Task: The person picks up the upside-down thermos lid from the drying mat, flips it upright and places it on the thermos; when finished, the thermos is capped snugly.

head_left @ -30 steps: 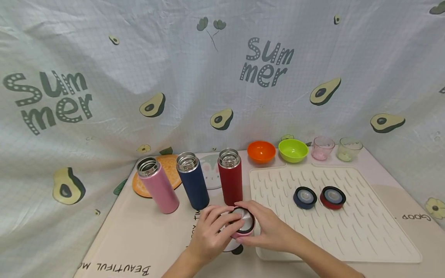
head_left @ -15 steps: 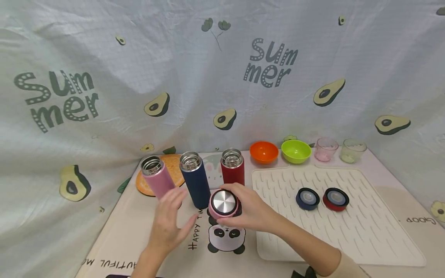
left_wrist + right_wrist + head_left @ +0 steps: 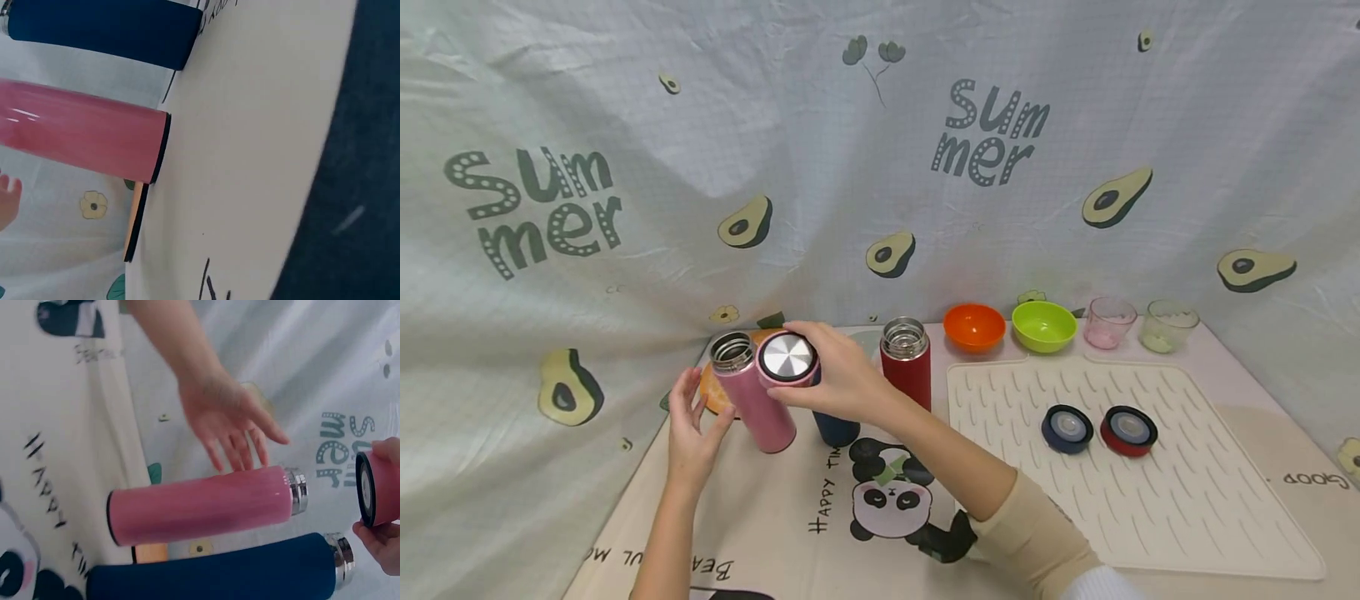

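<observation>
My right hand [image 3: 842, 379] grips a pink bottle lid [image 3: 788, 358] by its side, silver top up, close to the steel mouth of the pink thermos bottle [image 3: 758, 412]. In the right wrist view the lid [image 3: 380, 487] is held apart from the bottle's bare threaded neck [image 3: 299, 492]. My left hand [image 3: 694, 442] is beside the bottle's left side, fingers spread and loosely bent, fingertips near its wall. A blue thermos bottle [image 3: 837, 429] stands just right of the pink one, partly hidden by my right hand. The red thermos bottle [image 3: 907, 377] stands uncapped, behind my right forearm.
On the cream ridged mat [image 3: 1210, 517] lie a blue lid [image 3: 1067, 429] and a red lid [image 3: 1129, 431]. Along the back stand an orange bowl [image 3: 974, 327], a green bowl [image 3: 1044, 326], a pink glass [image 3: 1108, 323] and a pale green glass [image 3: 1168, 326]. A patterned curtain [image 3: 820, 183] hangs behind.
Both hands were together at the pink lid. They parted; the left hand let go and moved left to the pink bottle, while the right hand carried the lid up and left toward its mouth.
</observation>
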A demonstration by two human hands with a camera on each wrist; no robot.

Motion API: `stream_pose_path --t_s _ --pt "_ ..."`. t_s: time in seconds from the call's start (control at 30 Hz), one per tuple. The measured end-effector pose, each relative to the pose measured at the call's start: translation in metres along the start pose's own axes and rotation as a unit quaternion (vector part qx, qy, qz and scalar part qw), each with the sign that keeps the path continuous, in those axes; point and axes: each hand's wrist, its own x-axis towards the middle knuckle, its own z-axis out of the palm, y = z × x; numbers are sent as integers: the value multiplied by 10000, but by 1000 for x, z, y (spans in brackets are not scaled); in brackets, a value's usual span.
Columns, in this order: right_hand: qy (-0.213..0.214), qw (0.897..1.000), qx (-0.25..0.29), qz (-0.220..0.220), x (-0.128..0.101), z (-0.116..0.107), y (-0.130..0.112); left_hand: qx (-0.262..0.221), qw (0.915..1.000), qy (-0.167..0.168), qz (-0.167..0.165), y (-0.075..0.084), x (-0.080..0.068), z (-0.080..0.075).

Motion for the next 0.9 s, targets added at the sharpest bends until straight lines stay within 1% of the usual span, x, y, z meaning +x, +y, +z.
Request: stream_pose_path --t_s 0.1,0.17,0.2,0.27,0.33,0.43,0.5,0.6,0.7,0.8,0.9 --pt "96 10000 -14 -13 22 8 0 -658 9974 -284 -67 -10 8 4" --pt "122 9999 -36 -12 37 13 0 -957 9948 -357 -30 -17 14 8" --pt "119 9999 -81 -64 45 15 0 -1072 9937 -333 4 -19 18 10" --pt "70 9995 -237 -171 59 18 0 -1263 9914 -296 174 -22 25 15" --pt "-16 9990 -375 -253 71 22 -1 -1525 9868 -269 468 -25 33 19" --pt "-215 9978 -522 -350 82 30 -1 -1739 9820 -204 713 -29 40 25" --pt "-346 9973 -565 -314 85 36 0 -1725 9824 -163 693 -32 43 27" --pt "-472 9967 -621 -219 86 42 0 -1535 9867 -99 526 -35 44 28" --pt "-603 9954 -727 -130 87 45 -2 -1524 9876 -72 376 -38 45 29" --pt "-827 9931 -825 50 88 47 -6 -1525 9879 8 277 -40 44 29" --pt "-1005 9916 -756 305 87 52 -9 -1470 9888 108 245 -41 41 29"
